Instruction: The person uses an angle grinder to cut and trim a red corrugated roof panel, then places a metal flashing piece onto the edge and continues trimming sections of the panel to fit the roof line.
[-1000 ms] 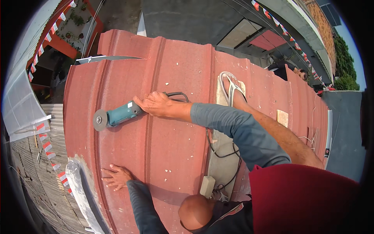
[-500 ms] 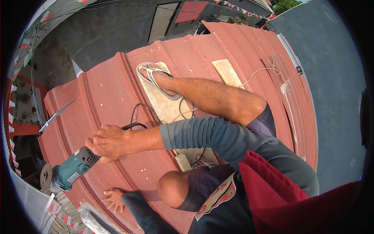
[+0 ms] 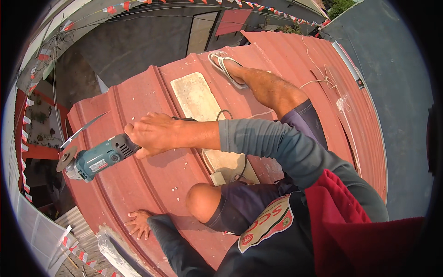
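Observation:
My right hand (image 3: 154, 133) is wrapped round the rear of a teal angle grinder (image 3: 104, 158). Its cutting disc (image 3: 66, 159) points left, near the roof's edge. A dark cord runs back from the grip, passing behind my wrist. Whether the disc spins cannot be told. Lower down, my left hand (image 3: 139, 224) lies flat with fingers spread on the red ribbed metal roof (image 3: 134, 194). A thin strip of sheet (image 3: 85, 130) sticks up at the roof edge, just above the disc.
Pale boards (image 3: 196, 94) lie on the roof beside my legs, the cord looping over them. A light rope (image 3: 325, 82) lies farther right. Past the left edge the ground drops away; bunting (image 3: 25, 134) hangs there. A grey wall (image 3: 401, 115) borders the right side.
The grinder has risen and shifted right, turning more level. My upper foot has moved off the pale board, to the right. The left hand stays pressed on the roof.

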`<action>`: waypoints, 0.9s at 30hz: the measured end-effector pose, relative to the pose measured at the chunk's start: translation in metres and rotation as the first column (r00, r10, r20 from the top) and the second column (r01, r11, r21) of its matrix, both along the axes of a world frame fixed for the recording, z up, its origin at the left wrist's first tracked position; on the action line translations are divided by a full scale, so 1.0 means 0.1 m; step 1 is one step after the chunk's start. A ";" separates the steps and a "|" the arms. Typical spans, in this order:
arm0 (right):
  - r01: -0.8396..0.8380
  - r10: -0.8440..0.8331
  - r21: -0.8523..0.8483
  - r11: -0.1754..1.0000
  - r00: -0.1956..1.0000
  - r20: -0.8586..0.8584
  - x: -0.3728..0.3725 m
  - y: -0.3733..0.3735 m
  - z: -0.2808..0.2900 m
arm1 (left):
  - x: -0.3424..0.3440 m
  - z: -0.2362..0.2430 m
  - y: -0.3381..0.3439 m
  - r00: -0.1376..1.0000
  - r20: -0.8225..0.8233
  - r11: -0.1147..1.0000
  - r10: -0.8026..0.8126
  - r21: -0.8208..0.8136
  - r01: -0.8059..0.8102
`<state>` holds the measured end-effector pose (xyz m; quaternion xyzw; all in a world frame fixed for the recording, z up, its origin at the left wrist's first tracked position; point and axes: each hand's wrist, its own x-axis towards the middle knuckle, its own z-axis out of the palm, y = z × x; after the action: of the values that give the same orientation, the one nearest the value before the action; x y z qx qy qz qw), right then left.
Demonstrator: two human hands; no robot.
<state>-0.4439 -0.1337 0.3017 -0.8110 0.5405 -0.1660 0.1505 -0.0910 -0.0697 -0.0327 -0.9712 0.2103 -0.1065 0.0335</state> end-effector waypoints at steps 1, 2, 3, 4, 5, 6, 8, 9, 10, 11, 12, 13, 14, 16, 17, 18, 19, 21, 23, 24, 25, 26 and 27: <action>0.017 -0.017 -0.004 1.000 1.000 -0.014 -0.04 -0.02 0.01 | -0.02 0.01 0.01 1.000 -0.009 1.000 0.015 0.002 -0.014; 0.033 -0.033 -0.008 0.999 0.999 -0.020 -0.07 -0.04 0.02 | -0.01 0.03 0.01 0.999 -0.012 1.000 0.030 0.004 -0.030; 0.050 -0.049 0.004 0.999 0.999 -0.007 -0.12 -0.08 0.03 | -0.01 0.05 0.02 0.999 -0.013 0.999 0.047 0.007 -0.047; 0.024 -0.024 0.001 1.000 1.000 0.006 -0.17 -0.14 0.03 | 0.00 0.06 0.03 0.998 -0.012 0.998 0.066 0.011 -0.066; -0.011 0.011 -0.031 0.999 1.000 0.011 -0.22 -0.22 0.04 | -0.03 0.08 0.07 0.996 -0.015 0.996 0.089 0.018 -0.089; -0.055 0.057 -0.066 0.996 0.998 0.026 -0.24 -0.31 0.03 | 0.00 0.09 0.06 0.995 -0.020 0.995 0.098 -0.004 -0.098; -0.062 0.059 -0.125 0.990 0.998 -0.032 -0.31 -0.46 -0.02 | 0.10 0.15 0.10 0.995 -0.041 0.994 0.087 -0.061 -0.089; -0.051 0.041 -0.129 0.990 0.996 -0.084 -0.41 -0.49 -0.02 | 0.00 0.19 0.09 0.993 -0.049 0.994 0.105 -0.020 -0.106; -0.041 0.033 -0.078 0.996 0.994 -0.104 -0.51 -0.52 -0.05 | -0.08 0.22 0.05 0.987 -0.022 0.986 0.161 -0.027 -0.162; -0.035 0.032 -0.026 0.999 0.991 -0.127 -0.60 -0.55 -0.12 | -0.18 0.29 0.02 0.988 -0.082 0.992 0.129 0.006 -0.129; -0.032 0.033 0.012 0.999 0.994 -0.103 -0.62 -0.61 -0.24 | -0.13 0.40 0.02 0.987 -0.129 0.995 0.100 0.021 -0.098; -0.014 0.019 0.052 0.999 0.994 -0.104 -0.71 -0.65 -0.37 | -0.14 0.46 0.06 0.983 -0.109 0.989 0.148 0.003 -0.148; -0.008 0.018 0.085 0.996 0.993 -0.114 -0.76 -0.72 -0.48 | -0.09 0.54 0.07 0.981 -0.156 0.993 0.117 0.025 -0.115; -0.022 0.036 0.116 0.993 0.992 -0.121 -0.87 -0.82 -0.72 | -0.14 0.63 0.14 0.975 -0.198 0.994 0.104 0.041 -0.098; -0.014 0.027 0.126 0.992 0.994 -0.104 -0.91 -0.85 -0.86 | -0.18 0.68 0.26 0.982 -0.188 0.996 0.011 -0.089 -0.028; 0.002 0.012 0.137 0.991 0.995 -0.096 -0.98 -0.92 -0.96 | -0.32 0.70 0.33 0.984 -0.176 0.988 -0.032 -0.156 0.004; -0.004 0.028 0.202 0.979 0.993 -0.117 -1.03 -1.00 -1.06 | -0.46 0.72 0.41 0.984 -0.162 0.975 -0.075 -0.220 0.039; -0.017 0.038 0.212 0.977 0.994 -0.099 -1.10 -1.18 -1.23 | -0.74 0.75 0.53 0.973 -0.170 0.985 -0.154 -0.104 0.137; -0.029 0.046 0.223 0.974 0.996 -0.073 -1.09 -1.35 -1.38 | -0.89 0.74 0.59 0.955 -0.237 0.983 -0.179 -0.006 0.183; -0.025 0.043 0.237 0.971 0.996 -0.073 -1.06 -1.43 -1.45 | -0.93 0.72 0.58 0.935 -0.307 0.978 -0.178 0.050 0.203; -0.019 0.039 0.250 0.968 0.996 -0.075 -1.03 -1.51 -1.52 | -0.96 0.69 0.54 0.962 -0.213 0.973 -0.173 0.115 0.201; -0.022 0.041 0.261 0.965 0.997 -0.066 -1.05 -1.58 -1.62 | -0.99 0.68 0.53 0.964 -0.206 0.972 -0.170 0.127 0.199; -0.026 0.047 0.238 0.971 0.995 -0.086 -1.06 -1.65 -1.71 | -1.01 0.67 0.53 0.962 -0.198 0.968 -0.186 0.133 0.214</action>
<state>-0.5504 -0.2988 0.1309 -0.8037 0.5477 -0.0607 0.2245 -0.1916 -0.0169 0.0343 -0.9452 0.3173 -0.0025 0.0774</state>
